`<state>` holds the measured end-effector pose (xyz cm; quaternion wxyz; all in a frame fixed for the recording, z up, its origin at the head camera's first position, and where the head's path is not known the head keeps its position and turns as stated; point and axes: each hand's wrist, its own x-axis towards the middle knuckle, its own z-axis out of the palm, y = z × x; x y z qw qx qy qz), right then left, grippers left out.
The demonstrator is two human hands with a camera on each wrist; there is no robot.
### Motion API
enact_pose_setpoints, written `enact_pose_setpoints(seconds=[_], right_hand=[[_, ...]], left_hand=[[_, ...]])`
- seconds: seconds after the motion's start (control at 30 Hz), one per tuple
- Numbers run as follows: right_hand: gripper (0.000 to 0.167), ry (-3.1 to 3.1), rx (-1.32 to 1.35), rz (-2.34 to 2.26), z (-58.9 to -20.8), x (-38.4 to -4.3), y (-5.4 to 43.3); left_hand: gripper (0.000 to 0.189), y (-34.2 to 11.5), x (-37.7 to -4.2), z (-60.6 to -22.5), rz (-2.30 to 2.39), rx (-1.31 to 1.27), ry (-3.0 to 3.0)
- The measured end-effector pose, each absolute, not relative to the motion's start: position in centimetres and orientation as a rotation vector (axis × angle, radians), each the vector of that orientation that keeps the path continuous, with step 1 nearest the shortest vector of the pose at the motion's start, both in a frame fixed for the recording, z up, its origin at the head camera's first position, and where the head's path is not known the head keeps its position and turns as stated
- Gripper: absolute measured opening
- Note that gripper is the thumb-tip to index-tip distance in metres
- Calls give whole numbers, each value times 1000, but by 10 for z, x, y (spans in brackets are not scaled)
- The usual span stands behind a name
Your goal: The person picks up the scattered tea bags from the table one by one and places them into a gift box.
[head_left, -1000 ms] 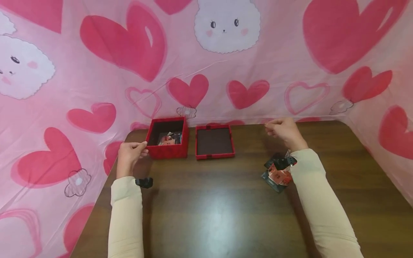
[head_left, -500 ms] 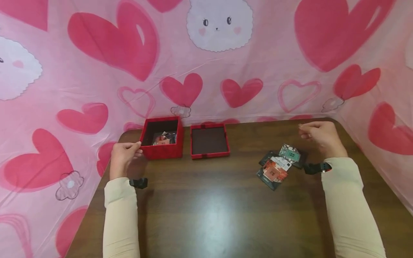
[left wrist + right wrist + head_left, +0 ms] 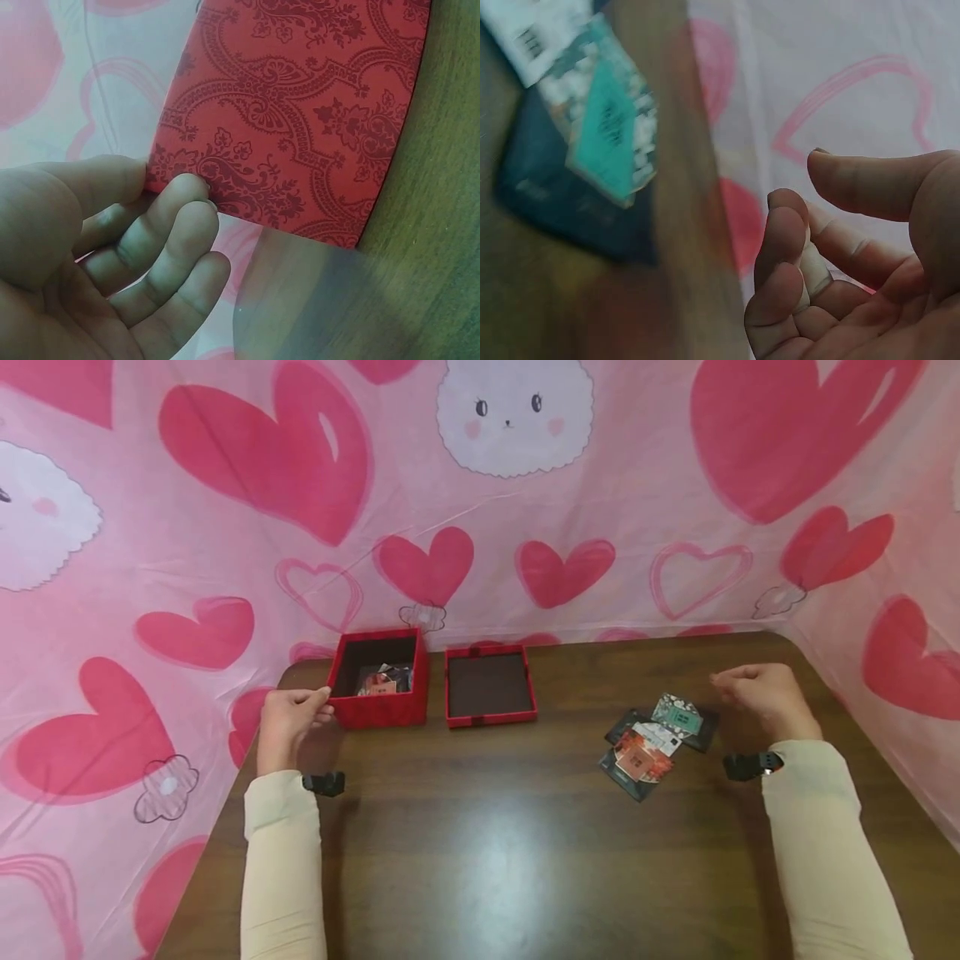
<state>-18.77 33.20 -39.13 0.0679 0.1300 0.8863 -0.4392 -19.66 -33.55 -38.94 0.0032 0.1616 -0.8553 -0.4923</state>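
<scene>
At the back left of the table stands a red patterned box point(image 3: 378, 711) with a dark inside. My left hand point(image 3: 291, 720) pinches its near left corner between thumb and fingertips; the left wrist view shows the fingers at the edge of the red wall point(image 3: 277, 112). Inside the box lie several small printed packets point(image 3: 384, 687). My right hand point(image 3: 772, 700) hovers at the right, thumb apart from loosely curled fingers, holding nothing. Left of it, flat overlapping packets lie on the table: a dark one with an orange print point(image 3: 637, 762) and one with a green label point(image 3: 678, 718).
A shallow red lid point(image 3: 491, 687), dark inside, lies just right of the box. The brown wooden table point(image 3: 487, 860) runs back to a pink heart-patterned cloth point(image 3: 570, 510) along its rear and sides.
My right hand has moved right, away from over the packets, uncovering the green-labelled one, and then slightly toward me. The left hand stays at the box corner. The head view has shifted slightly.
</scene>
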Motion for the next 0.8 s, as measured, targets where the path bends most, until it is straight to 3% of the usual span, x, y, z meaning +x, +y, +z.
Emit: enact_pose_setpoints(seconds=[0.37, 0.8], right_hand=[[41, 2755, 371, -1048, -427, -184, 345], [19, 2946, 250, -790, -429, -185, 338]], left_hand=[[47, -334, -197, -386, -1537, 518, -2677], [49, -334, -200, -385, -1511, 531, -2690]])
